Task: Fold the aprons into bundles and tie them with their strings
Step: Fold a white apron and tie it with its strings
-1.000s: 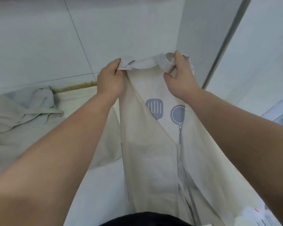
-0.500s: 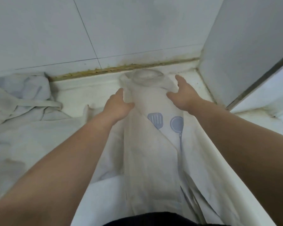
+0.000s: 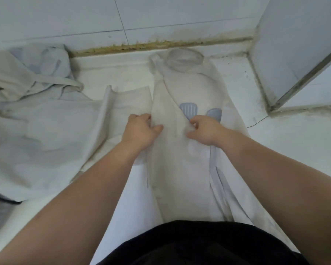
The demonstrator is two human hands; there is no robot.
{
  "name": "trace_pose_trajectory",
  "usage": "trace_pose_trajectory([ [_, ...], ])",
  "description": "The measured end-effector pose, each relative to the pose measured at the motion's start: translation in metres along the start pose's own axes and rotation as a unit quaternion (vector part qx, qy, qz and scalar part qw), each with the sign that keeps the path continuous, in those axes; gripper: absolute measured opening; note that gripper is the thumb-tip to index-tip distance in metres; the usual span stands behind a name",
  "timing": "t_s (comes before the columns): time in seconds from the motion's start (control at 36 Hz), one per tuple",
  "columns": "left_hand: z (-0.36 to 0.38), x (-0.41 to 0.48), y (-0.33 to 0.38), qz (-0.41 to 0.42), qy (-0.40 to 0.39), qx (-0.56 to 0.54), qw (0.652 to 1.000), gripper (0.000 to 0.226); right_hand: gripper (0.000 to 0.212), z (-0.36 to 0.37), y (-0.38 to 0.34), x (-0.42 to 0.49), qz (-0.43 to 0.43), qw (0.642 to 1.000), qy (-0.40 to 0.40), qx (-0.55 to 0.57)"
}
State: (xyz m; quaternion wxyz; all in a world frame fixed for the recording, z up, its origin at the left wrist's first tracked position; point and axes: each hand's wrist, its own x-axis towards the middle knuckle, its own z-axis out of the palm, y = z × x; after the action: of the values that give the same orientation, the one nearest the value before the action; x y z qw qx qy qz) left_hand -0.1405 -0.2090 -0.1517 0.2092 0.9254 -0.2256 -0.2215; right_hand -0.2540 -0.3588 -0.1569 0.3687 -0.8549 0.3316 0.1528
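Head camera: the apron [image 3: 180, 153] is lying lengthwise on the white table [image 3: 275, 150], its neck loop [image 3: 183, 58] at the far end near the wall and its lower part hanging over the near edge toward the person. It is already narrowed into a long strip, with the printed spatula [image 3: 188, 110] showing just right of the strip's centre line.

The left hand [image 3: 139, 131] is resting on the left edge of the apron, fingers curled and thumb extended onto the cloth; whether this grip is pinching the fabric or only pressing it cannot be told. The right hand [image 3: 204, 130] is resting on the right half, just below the spatula print, fingers bent and partly closed over the overlapping flap; a firm pinch cannot be confirmed.

Judged step in hand: flattening and aligning the long fold before bundling.

Procedure for doing this well:
1. Keep both hands level with each other across the apron so the strip is staying straight.
2. Press outward from the centre line to remove trapped air and wrinkles.
3. Check that the flap right of the centre line is lying parallel to the left edge.
4. Keep the waist strings [image 3: 218, 180], trailing right of the apron's lower part, free and outside the fold, since they are needed for tying.
5. Avoid dragging the second crumpled apron [image 3: 36, 111], lying left of the apron, into the work.
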Motion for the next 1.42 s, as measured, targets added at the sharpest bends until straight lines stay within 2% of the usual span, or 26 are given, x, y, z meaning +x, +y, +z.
trace_pose_trajectory([
  [0.17, 0.006, -0.007, -0.015, 0.023, -0.028, 0.003, 0.999, 0.033, 0.075, 0.015, -0.007, 0.001, 0.016, 0.996, 0.012, -0.086],
  [0.28, 0.006, -0.013, -0.021, 0.051, -0.048, 0.018, 0.997, 0.085, 0.078, 0.022, -0.011, 0.003, 0.026, 0.995, 0.046, -0.081],
  [0.33, 0.005, -0.014, -0.025, 0.067, -0.040, 0.010, 0.997, 0.090, 0.076, 0.022, -0.014, 0.003, 0.038, 0.997, 0.056, -0.033],
  [0.39, 0.004, -0.014, -0.029, 0.090, -0.020, 0.022, 0.995, 0.083, 0.061, 0.022, -0.018, 0.003, 0.050, 0.997, 0.060, 0.026],
  [0.44, 0.006, -0.012, -0.034, 0.114, -0.002, 0.035, 0.993, 0.074, 0.038, 0.022, -0.021, 0.004, 0.048, 0.994, 0.053, 0.087],
  [0.53, 0.009, -0.010, -0.040, 0.109, 0.004, 0.056, 0.992, 0.062, 0.014, 0.022, -0.027, 0.002, 0.045, 0.987, 0.025, 0.151],
  [0.64, 0.011, -0.007, -0.044, 0.082, -0.003, 0.059, 0.995, 0.056, 0.014, 0.021, -0.032, 0.001, 0.039, 0.986, -0.004, 0.164],
  [0.75, 0.012, -0.002, -0.048, 0.090, 0.035, 0.049, 0.994, 0.034, 0.016, 0.024, -0.035, 0.003, 0.049, 0.987, -0.009, 0.155],
  [0.83, 0.011, 0.000, -0.053, 0.078, 0.044, -0.024, 0.996, 0.029, 0.017, 0.026, -0.034, 0.006, 0.071, 0.983, 0.017, 0.168],
  [0.89, 0.011, 0.004, -0.055, 0.043, 0.043, -0.121, 0.991, 0.025, 0.016, 0.026, -0.032, 0.009, 0.075, 0.988, 0.034, 0.133],
  [0.97, 0.013, 0.016, -0.055, -0.023, 0.041, -0.286, 0.957, 0.013, 0.020, 0.025, -0.032, 0.014, 0.062, 0.995, 0.066, 0.044],
  [1.08, 0.010, 0.041, -0.043, -0.045, 0.052, -0.380, 0.923, 0.014, 0.028, 0.017, -0.036, 0.028, 0.037, 0.992, 0.118, 0.008],
  [1.19, 0.010, 0.060, -0.042, -0.050, 0.062, -0.355, 0.932, 0.015, 0.028, 0.013, -0.035, 0.036, 0.027, 0.988, 0.149, 0.037],
  [1.25, 0.009, 0.061, -0.044, -0.033, 0.065, -0.303, 0.950, 0.018, 0.031, 0.014, -0.034, 0.034, 0.023, 0.986, 0.153, 0.053],
  [1.33, 0.005, 0.047, -0.040, 0.014, 0.057, -0.164, 0.985, 0.040, 0.051, 0.018, -0.033, 0.027, 0.001, 0.985, 0.138, 0.101],
  [1.42, 0.002, 0.022, -0.035, 0.051, 0.062, -0.084, 0.993, 0.063, 0.076, 0.027, -0.034, 0.013, -0.031, 0.990, 0.120, 0.068],
])
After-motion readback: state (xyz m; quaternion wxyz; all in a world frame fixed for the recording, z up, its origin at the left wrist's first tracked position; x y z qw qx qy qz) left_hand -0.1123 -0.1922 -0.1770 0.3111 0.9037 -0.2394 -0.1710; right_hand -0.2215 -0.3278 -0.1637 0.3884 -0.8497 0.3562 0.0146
